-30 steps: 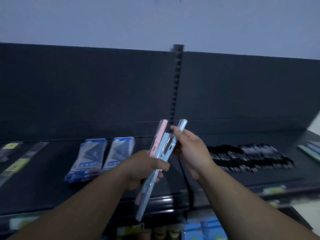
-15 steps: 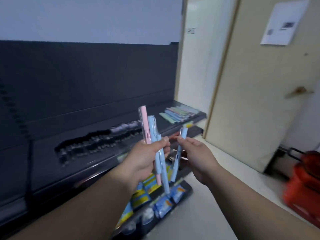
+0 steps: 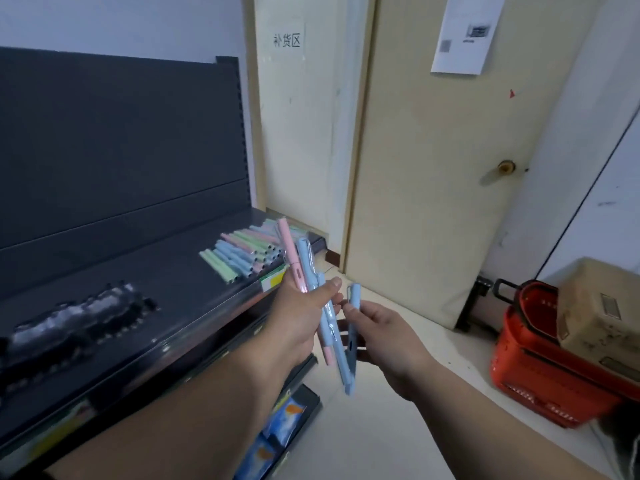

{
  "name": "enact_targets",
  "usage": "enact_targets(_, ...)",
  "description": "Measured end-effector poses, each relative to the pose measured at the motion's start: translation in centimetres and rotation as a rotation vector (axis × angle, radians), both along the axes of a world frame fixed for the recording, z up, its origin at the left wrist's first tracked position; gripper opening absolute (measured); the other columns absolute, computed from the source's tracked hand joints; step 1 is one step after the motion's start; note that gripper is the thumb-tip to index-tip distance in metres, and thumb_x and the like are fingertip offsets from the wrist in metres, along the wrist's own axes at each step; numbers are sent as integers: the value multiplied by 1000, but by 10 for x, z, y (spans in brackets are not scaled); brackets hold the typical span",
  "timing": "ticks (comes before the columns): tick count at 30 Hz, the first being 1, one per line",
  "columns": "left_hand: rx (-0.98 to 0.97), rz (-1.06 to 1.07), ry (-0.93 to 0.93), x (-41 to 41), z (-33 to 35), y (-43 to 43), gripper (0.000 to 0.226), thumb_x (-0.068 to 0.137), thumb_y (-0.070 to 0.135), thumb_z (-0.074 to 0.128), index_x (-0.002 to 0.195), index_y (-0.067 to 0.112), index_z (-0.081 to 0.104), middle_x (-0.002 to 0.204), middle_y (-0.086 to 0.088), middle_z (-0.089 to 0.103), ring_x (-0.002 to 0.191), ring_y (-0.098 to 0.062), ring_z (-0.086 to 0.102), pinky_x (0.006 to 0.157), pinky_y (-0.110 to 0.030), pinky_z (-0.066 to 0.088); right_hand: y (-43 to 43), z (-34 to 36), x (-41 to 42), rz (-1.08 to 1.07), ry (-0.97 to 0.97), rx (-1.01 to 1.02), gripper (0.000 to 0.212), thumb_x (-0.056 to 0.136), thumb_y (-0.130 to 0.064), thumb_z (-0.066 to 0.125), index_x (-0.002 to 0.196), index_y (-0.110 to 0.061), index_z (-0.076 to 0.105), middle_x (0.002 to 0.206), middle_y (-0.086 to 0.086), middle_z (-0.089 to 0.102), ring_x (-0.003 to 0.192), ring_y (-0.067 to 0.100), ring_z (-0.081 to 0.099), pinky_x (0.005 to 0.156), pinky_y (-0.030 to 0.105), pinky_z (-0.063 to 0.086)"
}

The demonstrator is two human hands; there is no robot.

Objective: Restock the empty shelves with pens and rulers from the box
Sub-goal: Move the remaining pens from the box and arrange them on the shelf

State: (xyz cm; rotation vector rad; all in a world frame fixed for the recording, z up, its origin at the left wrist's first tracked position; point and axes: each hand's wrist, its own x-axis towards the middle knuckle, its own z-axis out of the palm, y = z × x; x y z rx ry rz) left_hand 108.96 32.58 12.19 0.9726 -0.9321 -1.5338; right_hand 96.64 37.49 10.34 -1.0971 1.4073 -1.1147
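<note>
My left hand [image 3: 304,313] grips a bunch of wrapped pens, one pink pen [image 3: 290,252] and two light blue pens [image 3: 306,259], held upright in front of the dark shelf [image 3: 166,282]. Just to its right, my right hand [image 3: 384,330] holds a single light blue pen [image 3: 353,306] between thumb and fingers. A row of pastel pens [image 3: 242,252] lies at the shelf's right end, beyond my hands. A pile of black pens [image 3: 79,317] lies further left on the same shelf. A cardboard box [image 3: 602,310] sits at the far right.
A red shopping basket [image 3: 543,368] stands on the floor at the right, under the box. A beige door [image 3: 450,168] is straight ahead. Lower shelves hold blue packets [image 3: 287,414]. Pale floor lies between the shelf and the basket.
The view has swung right along the shelf, from the middle bay to its right end by the door. My right hand has drawn one blue pen away from the bunch in my left hand.
</note>
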Motion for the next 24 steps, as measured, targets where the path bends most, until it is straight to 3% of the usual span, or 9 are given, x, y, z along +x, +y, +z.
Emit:
enact_targets(4,-39,15,-43,-24,1,-80,28,88,6,67,109,16,50,88,-7,64,68,-12,66,66,-27,57,-69,2,-24,44,83,35,30,95,-44,56,93,-20,74,83,13,65,75,19,61,86,45,57)
enact_targets(8,-48,60,-61,-41,6,-149,20,88,11,68,100,20,55,80,-2,66,76,-16,67,77,-37,57,-136,8,-42,107,115,38,25,94,-42,58,90,-24,75,82,2,64,78,18,53,84,43,53)
enact_targets(11,-12,100,-75,-46,3,-193,19,89,13,68,103,20,56,74,-1,67,75,-18,67,73,-38,57,-187,12,-49,149,130,38,20,94,-36,60,89,-25,76,84,5,69,78,16,56,91,48,52)
enact_targets(13,4,118,-91,-46,0,-219,21,87,17,70,102,13,57,78,-7,67,79,-26,69,76,-47,58,-220,11,-51,186,98,36,20,94,-34,61,89,-20,76,91,12,71,78,17,57,92,50,51)
enact_targets(17,32,212,-197,-48,-9,-258,25,87,23,70,105,11,58,88,-12,69,80,-28,71,68,-39,59,-283,4,-52,239,8,46,23,95,-29,61,91,-11,74,90,14,73,77,20,60,77,38,49)
enact_targets(19,99,255,-218,-54,-14,-275,26,87,25,69,108,12,61,93,-11,72,81,-26,73,71,-42,60,-313,2,-56,269,-45,47,25,95,-29,62,91,-6,73,89,13,73,75,22,63,76,37,50)
enact_targets(24,177,401,-186,-69,-15,-311,20,89,21,66,108,13,65,92,-11,74,86,-28,72,78,-47,59,-388,11,-70,432,-61,74,23,96,-27,60,89,-9,74,82,9,74,77,24,67,83,46,54)
